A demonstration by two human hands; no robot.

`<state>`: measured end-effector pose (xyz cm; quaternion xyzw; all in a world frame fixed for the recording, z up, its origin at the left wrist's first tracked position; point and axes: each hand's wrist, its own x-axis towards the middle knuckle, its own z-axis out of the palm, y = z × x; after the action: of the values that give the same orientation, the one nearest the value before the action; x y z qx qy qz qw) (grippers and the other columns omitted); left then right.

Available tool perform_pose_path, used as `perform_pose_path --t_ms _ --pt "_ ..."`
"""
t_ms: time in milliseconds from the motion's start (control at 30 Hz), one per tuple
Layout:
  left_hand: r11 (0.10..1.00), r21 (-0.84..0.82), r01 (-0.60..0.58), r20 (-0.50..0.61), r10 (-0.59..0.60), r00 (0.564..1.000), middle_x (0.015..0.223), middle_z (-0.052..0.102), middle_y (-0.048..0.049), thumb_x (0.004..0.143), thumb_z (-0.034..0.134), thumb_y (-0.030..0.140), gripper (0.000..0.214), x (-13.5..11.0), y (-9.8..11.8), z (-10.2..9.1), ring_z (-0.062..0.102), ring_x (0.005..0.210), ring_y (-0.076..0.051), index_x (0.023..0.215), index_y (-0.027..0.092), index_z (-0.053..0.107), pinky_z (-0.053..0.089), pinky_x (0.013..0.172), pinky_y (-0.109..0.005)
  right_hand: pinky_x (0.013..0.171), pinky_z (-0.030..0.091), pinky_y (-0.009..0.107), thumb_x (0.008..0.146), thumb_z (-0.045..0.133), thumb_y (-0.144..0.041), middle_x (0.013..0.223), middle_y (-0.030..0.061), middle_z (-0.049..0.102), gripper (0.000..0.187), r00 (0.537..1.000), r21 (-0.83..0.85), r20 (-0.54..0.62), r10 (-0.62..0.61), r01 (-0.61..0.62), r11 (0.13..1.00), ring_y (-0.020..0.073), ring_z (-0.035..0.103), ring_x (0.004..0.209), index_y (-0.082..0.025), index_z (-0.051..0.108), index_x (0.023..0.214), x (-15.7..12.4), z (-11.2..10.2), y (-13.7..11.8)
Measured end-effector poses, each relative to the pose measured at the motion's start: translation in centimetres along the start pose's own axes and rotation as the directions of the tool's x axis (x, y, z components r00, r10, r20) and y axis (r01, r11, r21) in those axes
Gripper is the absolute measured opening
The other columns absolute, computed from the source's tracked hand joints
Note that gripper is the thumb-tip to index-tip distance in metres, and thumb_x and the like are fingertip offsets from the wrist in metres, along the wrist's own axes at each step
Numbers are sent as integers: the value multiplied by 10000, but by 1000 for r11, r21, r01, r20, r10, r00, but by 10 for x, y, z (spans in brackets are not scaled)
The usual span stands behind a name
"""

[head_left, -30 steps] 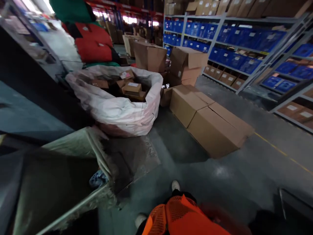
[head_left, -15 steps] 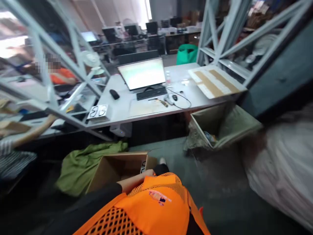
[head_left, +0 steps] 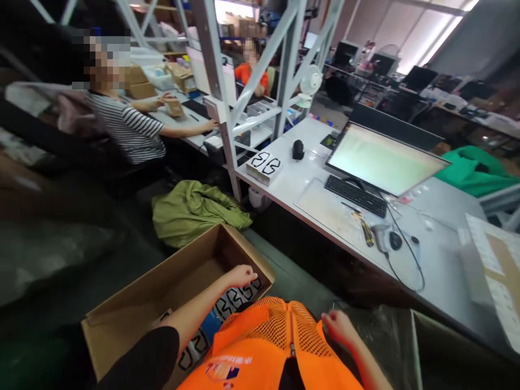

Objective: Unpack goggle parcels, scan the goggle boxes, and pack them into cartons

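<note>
My left hand (head_left: pixel 242 275) is closed in a loose fist over the right end of an open cardboard box (head_left: pixel 162 279) on the floor; I see nothing in it. Below it inside the box lie several white boxes (head_left: pixel 232 301) with thick black markings, partly hidden by my forearm and vest. My right hand (head_left: pixel 338 326) is closed beside the edge of my orange mesh vest (head_left: pixel 268 330). Whether its fingers grip the vest edge or something small cannot be made out.
A green cloth sack (head_left: pixel 195 211) lies behind the box. The desk (head_left: pixel 309 192) holds a monitor (head_left: pixel 382 157), keyboard (head_left: pixel 355 195), scanner (head_left: pixel 382 238) and marked white box (head_left: pixel 263 167). A lined bin (head_left: pixel 414 346) stands right. A co-worker in stripes (head_left: pixel 125 127) sits left.
The view has swung left, bringing the co-worker and more of the cardboard box into sight. My left hand has moved from beside my vest to over the box; my right hand has come into view.
</note>
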<state>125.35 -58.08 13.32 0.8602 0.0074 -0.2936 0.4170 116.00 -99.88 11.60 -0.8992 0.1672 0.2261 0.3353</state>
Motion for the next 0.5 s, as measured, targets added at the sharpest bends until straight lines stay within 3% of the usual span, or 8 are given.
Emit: perform_pose_path --t_ms 100,167,233,300,333,400,433,500 --pt "994 -86 -69 -206 50 977 817 750 -61 897 646 464 285 59 9 -54 696 853 -237 808 194 676 565 835 -336 541 463 301 874 670 -432 577 16 633 288 989 68 -16 -148 149 986 187 593 519 -223 609 686 105 -35 -82" --pt "987 -118 -112 -334 67 940 1025 782 -89 962 582 402 247 110 23 -96 697 1010 -239 961 183 696 547 987 -350 573 499 293 879 677 -460 628 16 657 257 976 172 -30 -214 216 961 179 601 550 -203 674 876 181 -54 -162" --pt "978 -143 -150 -448 71 891 1228 764 -113 1011 547 380 288 167 42 -142 679 1151 -237 1160 175 684 510 1090 -356 626 551 282 865 723 -458 748 34 686 318 978 330 -62 -198 208 921 171 644 637 -175 669 1000 253 -63 -249" --pt "973 -143 -181 -564 70 823 1399 707 -132 1034 553 361 352 226 63 -192 634 1297 -237 1320 174 639 457 1174 -354 691 598 292 897 718 -439 896 80 716 406 982 439 -63 -181 190 878 176 684 728 -145 654 1169 317 -59 -330" --pt "974 -108 -197 -635 85 768 1442 687 -147 1031 580 352 378 255 73 -218 618 1346 -250 1357 167 629 443 1198 -363 733 618 299 925 695 -435 997 108 726 448 984 493 -68 -162 174 853 179 702 793 -136 636 1255 346 -53 -365" --pt "982 -32 -186 -717 107 689 1562 606 -186 1029 627 355 481 310 90 -267 544 1476 -279 1455 135 587 390 1260 -383 829 639 312 979 634 -465 1235 163 702 560 989 565 -75 -128 148 812 195 725 970 -141 566 1431 395 -35 -419" --pt "988 -2 -152 -732 102 674 1636 533 -216 1027 652 363 557 336 97 -290 486 1542 -300 1509 104 551 356 1291 -399 875 640 321 995 613 -499 1349 182 664 626 991 585 -75 -107 131 801 206 720 1064 -150 517 1506 417 -23 -439" --pt "998 29 -54 -723 58 689 1744 360 -267 1021 704 385 714 379 107 -331 375 1626 -344 1601 46 463 302 1330 -441 951 631 347 995 605 -588 1508 206 578 768 995 598 -65 -76 100 795 236 687 1222 -162 421 1607 454 1 -470"
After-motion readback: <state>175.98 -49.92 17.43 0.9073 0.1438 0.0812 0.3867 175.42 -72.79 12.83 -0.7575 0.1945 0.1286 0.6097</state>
